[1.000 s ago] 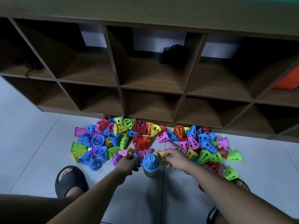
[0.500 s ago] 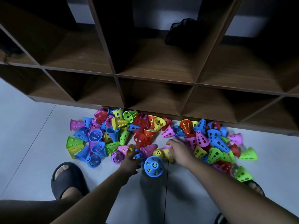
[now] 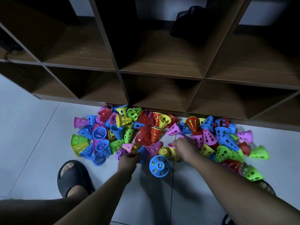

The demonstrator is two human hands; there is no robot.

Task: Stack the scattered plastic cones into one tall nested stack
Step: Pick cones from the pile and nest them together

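Several perforated plastic cones point(image 3: 146, 132) in pink, blue, green, yellow and red lie scattered on the floor against a shelf unit. A short nested stack topped by a blue cone point(image 3: 159, 166) stands upright in front of the pile, between my hands. Left of the stack, my left hand point(image 3: 129, 158) curls its fingers round a lying blue cone point(image 3: 141, 151). My right hand point(image 3: 183, 148) reaches into the pile right of the stack and pinches a pink cone point(image 3: 170, 144), with a yellow cone point(image 3: 175, 154) just beneath it.
A dark wooden cubby shelf point(image 3: 162, 73) rises directly behind the pile; a black bag point(image 3: 186, 21) sits in an upper cubby. My left foot in a black slide sandal point(image 3: 73, 177) is on the pale tiled floor, and my right sandal point(image 3: 266, 187) touches green cones.
My right hand has left the stack's side and moved forward and right into the pile, closing on a pink cone. My left hand stays left of the stack. The view has come closer.
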